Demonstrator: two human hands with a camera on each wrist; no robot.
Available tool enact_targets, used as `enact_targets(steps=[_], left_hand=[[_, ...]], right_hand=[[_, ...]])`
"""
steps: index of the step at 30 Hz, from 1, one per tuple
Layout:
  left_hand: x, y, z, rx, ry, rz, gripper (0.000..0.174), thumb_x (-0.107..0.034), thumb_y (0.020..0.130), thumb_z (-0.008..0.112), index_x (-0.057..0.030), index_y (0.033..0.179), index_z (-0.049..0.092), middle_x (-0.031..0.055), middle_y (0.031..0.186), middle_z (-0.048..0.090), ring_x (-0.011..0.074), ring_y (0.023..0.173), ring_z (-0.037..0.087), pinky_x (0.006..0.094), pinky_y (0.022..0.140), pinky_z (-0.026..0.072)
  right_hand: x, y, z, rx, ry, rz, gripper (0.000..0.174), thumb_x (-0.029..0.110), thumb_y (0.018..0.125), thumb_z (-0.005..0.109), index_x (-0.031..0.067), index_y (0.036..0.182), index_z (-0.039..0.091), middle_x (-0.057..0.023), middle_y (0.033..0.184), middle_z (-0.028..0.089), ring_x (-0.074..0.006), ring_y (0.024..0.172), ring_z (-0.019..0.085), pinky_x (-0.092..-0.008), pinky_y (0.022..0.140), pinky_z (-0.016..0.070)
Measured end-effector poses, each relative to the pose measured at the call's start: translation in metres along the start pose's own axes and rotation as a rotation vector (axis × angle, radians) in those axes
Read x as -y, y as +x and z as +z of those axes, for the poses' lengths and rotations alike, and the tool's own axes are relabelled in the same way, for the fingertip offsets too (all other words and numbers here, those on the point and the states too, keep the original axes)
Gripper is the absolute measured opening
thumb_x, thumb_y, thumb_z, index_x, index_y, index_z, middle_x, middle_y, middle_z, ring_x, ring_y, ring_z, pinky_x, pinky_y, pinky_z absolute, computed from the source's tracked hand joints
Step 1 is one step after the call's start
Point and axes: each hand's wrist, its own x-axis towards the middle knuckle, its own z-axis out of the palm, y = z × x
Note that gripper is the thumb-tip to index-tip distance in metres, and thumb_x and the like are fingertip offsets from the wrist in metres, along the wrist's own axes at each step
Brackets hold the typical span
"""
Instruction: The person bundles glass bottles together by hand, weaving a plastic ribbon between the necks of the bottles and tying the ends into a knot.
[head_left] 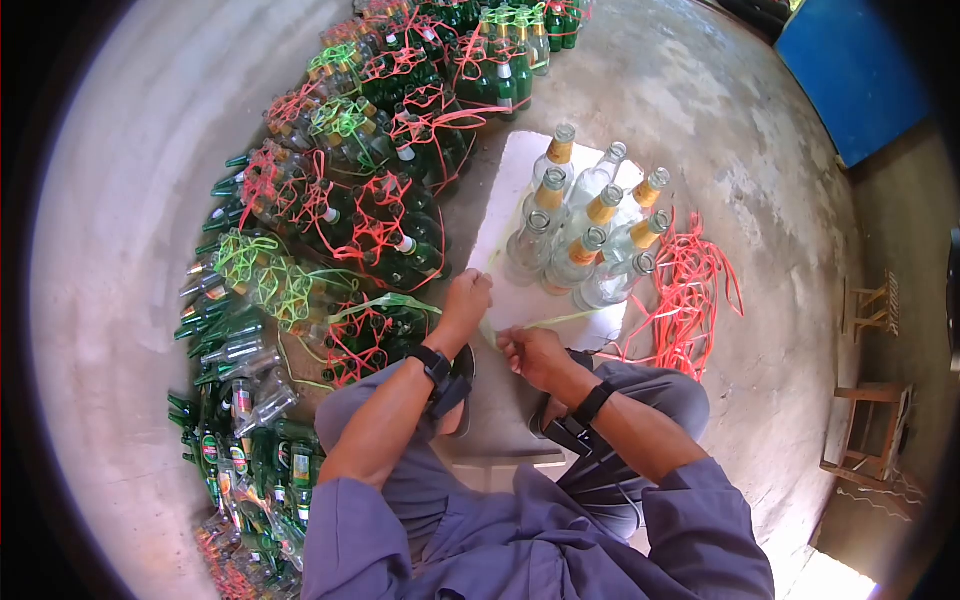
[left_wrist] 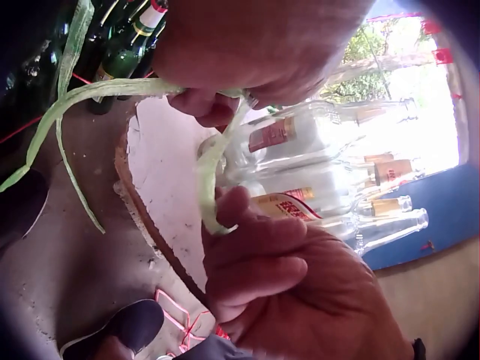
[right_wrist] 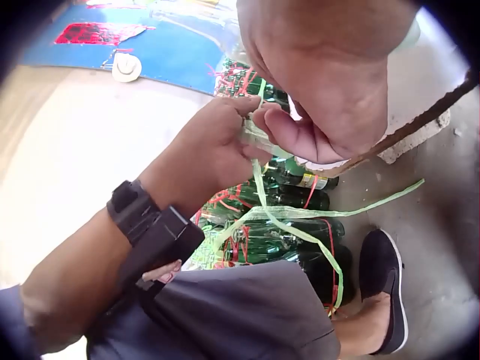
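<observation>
Gripping a green strip (left_wrist: 208, 176) between them, both hands work low in front of the seated person, at the near left edge of a white board (head_left: 490, 240). The left hand (head_left: 466, 303) pinches the strip with curled fingers; the right hand (head_left: 540, 356) pinches it slightly nearer the body. A short span runs between the two grips, presumably kept close so that tension can be controlled.

From the right hand the strip continues along the near side of a group of clear bottles (head_left: 586, 253); whether it encircles them all cannot be told. A loose tail hangs beyond the left hand.

The clear bottles stand upright and close together on the board, probably so that the group holds steady and stays within reach. Red string (head_left: 690, 290) lies heaped just right of the board, likely for convenient access. Left of the board, green bottles (head_left: 408, 243) stand in strung clusters, apparently set aside to leave working room.
</observation>
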Motion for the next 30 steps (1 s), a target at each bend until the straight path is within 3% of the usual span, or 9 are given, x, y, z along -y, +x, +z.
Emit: enact_targets(steps=[2, 6, 9, 11, 14, 17, 20, 25, 30], left_hand=[[0.005, 0.007, -0.002, -0.034, -0.081, 0.038, 0.029, -0.022, 0.092, 0.052, 0.0032, 0.085, 0.064, 0.0087, 0.062, 0.062, 0.0167, 0.058, 0.058, 0.0328, 0.056, 0.0448], [-0.019, 0.004, -0.016, 0.087, -0.216, -0.147, 0.023, -0.021, 0.093, 0.052, -0.0023, 0.088, 0.065, 0.0051, 0.067, 0.062, 0.01, 0.061, 0.054, 0.0267, 0.057, 0.0403], [-0.01, 0.008, -0.017, 0.133, -0.091, -0.09, 0.024, -0.02, 0.091, 0.056, -0.0005, 0.086, 0.069, 0.0043, 0.066, 0.062, 0.0099, 0.059, 0.055, 0.0255, 0.055, 0.0415], [-0.001, 0.012, -0.014, 0.15, 0.2, 0.068, 0.024, -0.02, 0.088, 0.061, 0.0015, 0.085, 0.072, 0.0042, 0.067, 0.063, 0.0115, 0.057, 0.055, 0.0264, 0.054, 0.0431], [-0.014, 0.009, -0.015, 0.204, 0.332, 0.084, 0.024, -0.02, 0.085, 0.064, 0.0024, 0.088, 0.074, 0.0044, 0.068, 0.064, 0.013, 0.058, 0.054, 0.0287, 0.054, 0.0438], [-0.029, 0.002, -0.012, 0.275, 0.179, -0.097, 0.022, -0.019, 0.084, 0.065, 0.0024, 0.084, 0.072, 0.0043, 0.066, 0.062, 0.0126, 0.059, 0.052, 0.031, 0.054, 0.0423], [-0.021, 0.004, -0.005, 0.338, 0.184, -0.137, 0.02, -0.018, 0.083, 0.066, 0.0014, 0.08, 0.069, 0.0029, 0.067, 0.061, 0.0106, 0.059, 0.05, 0.0302, 0.054, 0.042], [-0.016, 0.005, 0.006, 0.358, 0.104, -0.11, 0.016, -0.016, 0.082, 0.067, -0.0002, 0.079, 0.066, 0.0005, 0.068, 0.06, 0.0093, 0.063, 0.05, 0.0292, 0.057, 0.0431], [-0.02, 0.003, 0.007, 0.395, 0.042, -0.087, 0.014, -0.015, 0.082, 0.066, -0.0009, 0.082, 0.066, -0.0004, 0.071, 0.06, 0.009, 0.066, 0.051, 0.0285, 0.061, 0.0445]], right_hand=[[0.002, -0.004, 0.009, 0.018, -0.037, 0.006, 0.016, 0.013, 0.097, 0.055, -0.0009, 0.103, 0.06, -0.0065, 0.084, 0.064, -0.0116, 0.062, 0.056, -0.0237, 0.051, 0.044], [0.004, -0.018, 0.032, 0.014, -0.163, 0.027, 0.019, 0.014, 0.097, 0.057, -0.0031, 0.103, 0.062, -0.0079, 0.084, 0.066, -0.0129, 0.062, 0.057, -0.0249, 0.051, 0.0449], [0.001, -0.02, 0.037, 0.033, -0.192, -0.005, 0.019, 0.015, 0.097, 0.058, -0.0031, 0.102, 0.062, -0.0089, 0.085, 0.066, -0.0134, 0.063, 0.058, -0.0256, 0.051, 0.0451], [0.001, -0.021, 0.04, 0.04, -0.2, -0.01, 0.02, 0.016, 0.097, 0.058, -0.0032, 0.102, 0.062, -0.0091, 0.085, 0.067, -0.0134, 0.063, 0.058, -0.0256, 0.051, 0.0448], [0.001, -0.016, 0.043, 0.074, -0.245, -0.022, 0.022, 0.018, 0.098, 0.054, -0.0021, 0.102, 0.061, -0.0081, 0.084, 0.067, -0.0123, 0.062, 0.059, -0.0252, 0.05, 0.0453], [0.001, -0.012, 0.053, 0.074, -0.319, -0.042, 0.022, 0.018, 0.099, 0.05, -0.0011, 0.099, 0.061, -0.0081, 0.081, 0.068, -0.0121, 0.059, 0.061, -0.0256, 0.049, 0.0452], [-0.001, -0.001, 0.055, 0.057, -0.384, -0.087, 0.02, 0.014, 0.096, 0.049, -0.0006, 0.095, 0.062, -0.0102, 0.077, 0.069, -0.0141, 0.057, 0.061, -0.0272, 0.045, 0.0435], [0.004, 0.007, 0.055, 0.112, -0.497, -0.141, 0.018, 0.007, 0.091, 0.047, 0.0008, 0.095, 0.062, -0.0126, 0.074, 0.068, -0.0175, 0.054, 0.062, -0.0298, 0.04, 0.0407], [-0.007, 0.027, 0.049, 0.101, -0.248, -0.095, 0.015, 0.014, 0.09, 0.051, 0.0039, 0.095, 0.061, -0.0098, 0.071, 0.065, -0.0187, 0.055, 0.063, -0.0299, 0.039, 0.0401]])
